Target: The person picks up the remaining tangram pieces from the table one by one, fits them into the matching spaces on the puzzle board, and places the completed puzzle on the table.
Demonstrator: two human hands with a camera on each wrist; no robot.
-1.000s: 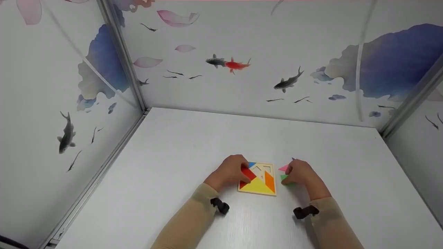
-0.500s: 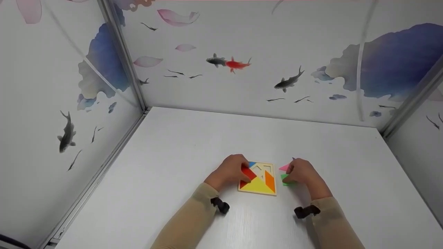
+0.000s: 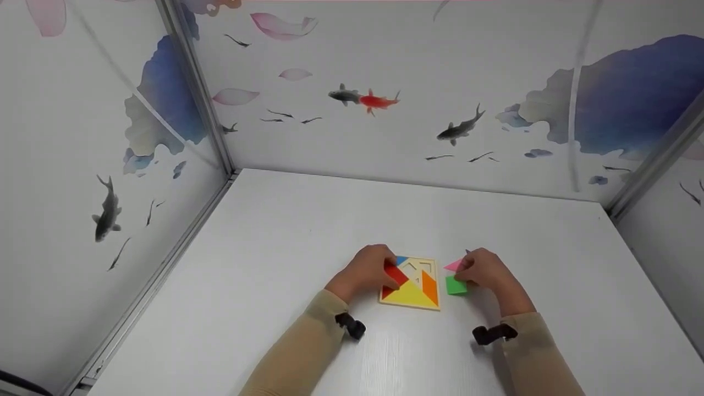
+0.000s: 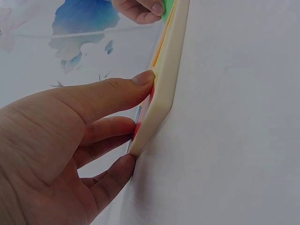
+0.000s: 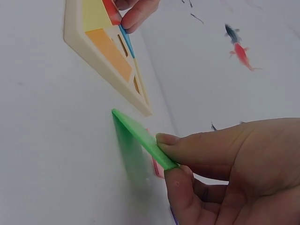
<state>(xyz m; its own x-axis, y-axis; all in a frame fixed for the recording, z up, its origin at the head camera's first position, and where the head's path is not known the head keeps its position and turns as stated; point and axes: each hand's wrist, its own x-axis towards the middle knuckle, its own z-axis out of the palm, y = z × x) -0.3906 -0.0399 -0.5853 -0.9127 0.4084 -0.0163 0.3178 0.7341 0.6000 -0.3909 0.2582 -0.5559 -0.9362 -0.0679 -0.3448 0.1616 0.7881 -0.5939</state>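
Observation:
A wooden tangram board (image 3: pixel 410 306) lies on the table between the hands. Set in it are yellow (image 3: pixel 410 297), orange (image 3: pixel 429 287), red and blue pieces, beside bare recesses at its top right. My left hand (image 3: pixel 367 268) grips the board's left side, thumb (image 4: pixel 143 78) on top and other fingers along the edge. Just right of the board, my right hand (image 3: pixel 488 270) pinches a green square piece (image 5: pixel 138 133) between thumb and fingertips; the right wrist view has it tilted, raised off the table. A pink triangle (image 3: pixel 452 266) lies partly hidden behind that hand.
The tip of a purple piece (image 3: pixel 468 252) shows beyond the right hand. White table (image 3: pixel 308 231) surrounds the board, closed in by walls (image 3: pixel 385 143) printed with fish and petals. A black strap mount (image 3: pixel 350 325) sits at each wrist.
My right hand has shifted slightly, its fingers moving to the green square's upper right corner, so more of the piece shows. The left hand stays on the board.

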